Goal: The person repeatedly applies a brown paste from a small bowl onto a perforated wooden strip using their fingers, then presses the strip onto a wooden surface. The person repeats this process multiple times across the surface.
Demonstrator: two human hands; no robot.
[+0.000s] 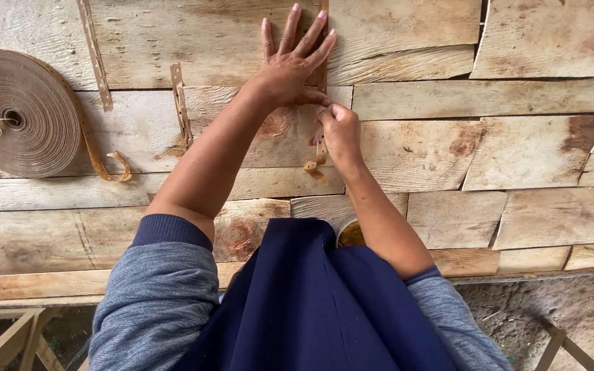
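Note:
Thin wood veneer sheets [407,137] lie side by side on a work surface. My left hand [295,58] presses flat, fingers spread, on a narrow brown paper tape strip [320,150] running along a seam between two sheets. My right hand [339,130] sits just below it, fingers pinched on the same strip, whose loose lower end curls below my hand. Both forearms are bare with grey sleeves pushed up, and a dark blue apron covers my front.
A big roll of brown tape [15,113] rests at the left, its free end curling beside it. Two more tape strips [95,51] [181,103] are stuck over other seams. A small container's rim [349,233] peeks out above my apron. Wooden trestle legs [15,340] and dirt floor show below.

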